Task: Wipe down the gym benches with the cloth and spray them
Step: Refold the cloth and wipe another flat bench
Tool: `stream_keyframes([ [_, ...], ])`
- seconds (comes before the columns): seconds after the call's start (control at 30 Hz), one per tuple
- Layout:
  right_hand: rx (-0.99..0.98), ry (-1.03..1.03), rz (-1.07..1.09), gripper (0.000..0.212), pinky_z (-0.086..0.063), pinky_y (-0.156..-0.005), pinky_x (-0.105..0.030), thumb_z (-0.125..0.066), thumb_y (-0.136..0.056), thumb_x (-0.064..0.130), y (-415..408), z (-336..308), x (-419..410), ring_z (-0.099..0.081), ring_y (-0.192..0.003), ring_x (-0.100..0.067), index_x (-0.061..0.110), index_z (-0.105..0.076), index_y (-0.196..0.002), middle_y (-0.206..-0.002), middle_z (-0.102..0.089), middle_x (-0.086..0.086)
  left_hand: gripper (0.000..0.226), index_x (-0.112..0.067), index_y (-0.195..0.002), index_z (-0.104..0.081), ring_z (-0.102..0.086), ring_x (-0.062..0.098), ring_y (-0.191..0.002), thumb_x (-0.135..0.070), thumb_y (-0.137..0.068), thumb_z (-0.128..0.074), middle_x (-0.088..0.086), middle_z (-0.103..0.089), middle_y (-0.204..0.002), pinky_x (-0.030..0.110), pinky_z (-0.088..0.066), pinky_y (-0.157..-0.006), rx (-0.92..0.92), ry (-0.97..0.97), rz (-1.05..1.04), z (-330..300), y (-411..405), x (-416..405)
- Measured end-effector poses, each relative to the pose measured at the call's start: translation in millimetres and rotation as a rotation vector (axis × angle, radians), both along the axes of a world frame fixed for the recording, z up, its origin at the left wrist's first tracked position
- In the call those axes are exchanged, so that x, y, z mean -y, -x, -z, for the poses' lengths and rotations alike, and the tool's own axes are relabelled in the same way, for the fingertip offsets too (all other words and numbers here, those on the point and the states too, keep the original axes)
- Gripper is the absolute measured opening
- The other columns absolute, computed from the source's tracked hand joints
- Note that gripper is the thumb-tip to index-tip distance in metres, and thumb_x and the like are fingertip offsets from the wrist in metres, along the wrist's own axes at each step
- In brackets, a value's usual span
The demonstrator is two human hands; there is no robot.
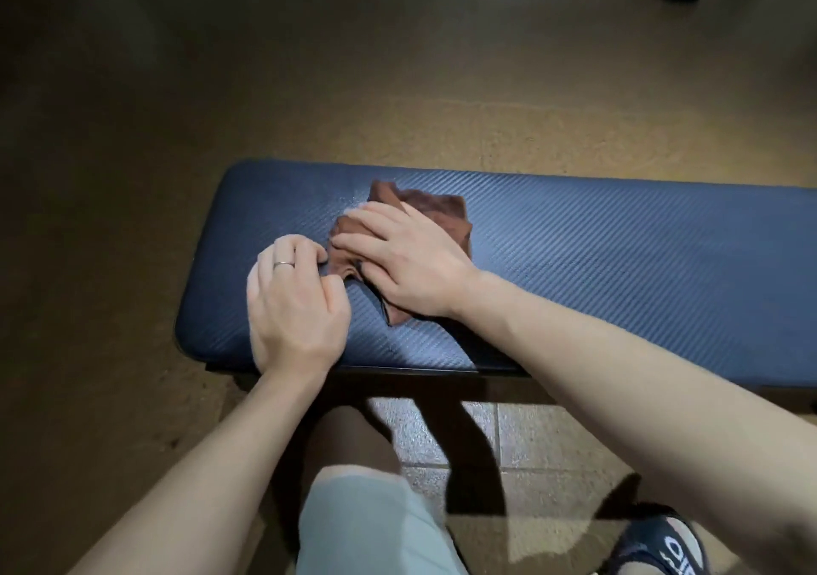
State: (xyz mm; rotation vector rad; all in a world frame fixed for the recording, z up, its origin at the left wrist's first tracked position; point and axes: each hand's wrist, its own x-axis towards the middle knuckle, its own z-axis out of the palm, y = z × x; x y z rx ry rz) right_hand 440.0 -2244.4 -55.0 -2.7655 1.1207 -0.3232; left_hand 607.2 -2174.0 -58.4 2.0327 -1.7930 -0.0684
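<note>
Right hand [406, 260] flat on crumpled cloth [424, 216]; left hand [294, 300] curled (empty); bench [619, 265] runs left-right.

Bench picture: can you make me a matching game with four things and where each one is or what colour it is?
Things:
1. cloth
2. bench
3. ring
4. shoe

Clues:
A. on a finger of the left hand
B. brown, pressed under the right hand
C. on the floor, bottom right corner
D. dark blue, with a ribbed top

Pairs: 1-B, 2-D, 3-A, 4-C
</note>
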Motion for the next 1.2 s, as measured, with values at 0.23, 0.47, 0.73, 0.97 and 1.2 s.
stream_keyframes([
  [0.23, 0.106, 0.039, 0.164, 0.04, -0.047, -0.094, -0.045, -0.045, -0.096, 0.036, -11, 6, 57, -0.057, -0.12, -0.025, 0.023, -0.068, -0.126, -0.122, -0.065, -0.001, 0.018, -0.013, -0.1, -0.055, -0.051, 0.025, -0.098, -0.015, -0.085, -0.047, 0.004, -0.057, -0.105, 0.043, -0.042, -0.09, -0.042, 0.078, 0.035, 4, -3, -1],
  [0.47, 0.011, -0.063, 0.43, 0.036, -0.047, -0.086, -0.041, -0.038, -0.1, 0.041, 71, -7, 80, -0.058, -0.113, -0.029, 0.034, -0.057, -0.131, -0.116, -0.067, -0.003, 0.02, -0.014, -0.1, -0.058, -0.052, 0.023, -0.104, -0.015, -0.083, -0.047, 0.004, -0.061, -0.112, 0.039, -0.039, -0.092, -0.075, 0.078, 0.011, 4, -3, -1],
  [0.73, -0.065, 0.018, 0.595, 0.033, -0.049, -0.082, -0.043, -0.037, -0.101, 0.044, 135, -4, 71, -0.06, -0.107, -0.033, 0.025, -0.058, -0.118, -0.109, -0.068, -0.008, 0.017, -0.01, -0.094, -0.06, -0.053, 0.026, -0.099, -0.009, -0.081, -0.049, 0.007, -0.063, -0.105, 0.041, -0.041, -0.092, -0.062, 0.148, 0.003, 9, -1, 1],
  [0.97, -0.025, -0.039, 0.379, 0.032, -0.042, -0.08, -0.041, -0.036, -0.101, 0.04, -41, -8, 97, -0.059, -0.112, -0.033, 0.022, -0.057, -0.118, -0.116, -0.066, -0.011, 0.017, -0.01, -0.091, -0.059, -0.055, 0.028, -0.1, -0.011, -0.08, -0.046, 0.007, -0.063, -0.105, 0.043, -0.042, -0.092, -0.069, 0.15, 0.017, 8, -3, 1],
  [1.2, 0.037, -0.03, 0.338, 0.031, -0.037, -0.073, -0.037, -0.038, -0.1, 0.042, 15, -6, 87, -0.059, -0.11, -0.028, 0.029, -0.056, -0.122, -0.11, -0.066, -0.002, 0.016, -0.012, -0.092, -0.056, -0.053, 0.026, -0.1, -0.011, -0.08, -0.046, 0.005, -0.062, -0.105, 0.039, -0.038, -0.092, -0.095, 0.12, 0.011, 3, -5, -2],
])
